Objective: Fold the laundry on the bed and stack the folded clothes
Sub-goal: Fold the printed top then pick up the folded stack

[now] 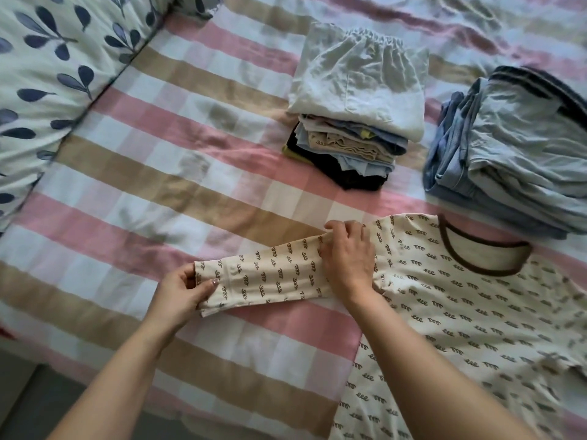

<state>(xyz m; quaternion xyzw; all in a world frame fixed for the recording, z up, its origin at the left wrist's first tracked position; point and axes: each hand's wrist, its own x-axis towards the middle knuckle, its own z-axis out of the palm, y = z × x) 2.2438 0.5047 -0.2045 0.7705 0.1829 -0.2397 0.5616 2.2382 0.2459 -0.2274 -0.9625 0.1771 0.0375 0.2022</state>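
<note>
A cream long-sleeved top (460,300) with small dark squiggles and a brown neckband lies spread flat at the lower right of the bed. Its left sleeve stretches out toward the left. My left hand (182,293) pinches the sleeve's cuff end between thumb and fingers. My right hand (347,257) lies on the sleeve near the shoulder seam, fingers curled over the upper edge of the fabric. A stack of folded clothes (352,122) with a pale garment on top stands beyond it. A second pile of blue and grey folded clothes (514,154) stands at the right.
The bed carries a sheet (158,192) checked in pink, tan and white. A quilt (41,68) printed with dark blue leaves lies bunched along the left side. The bed's near edge and grey floor (28,398) show at the lower left.
</note>
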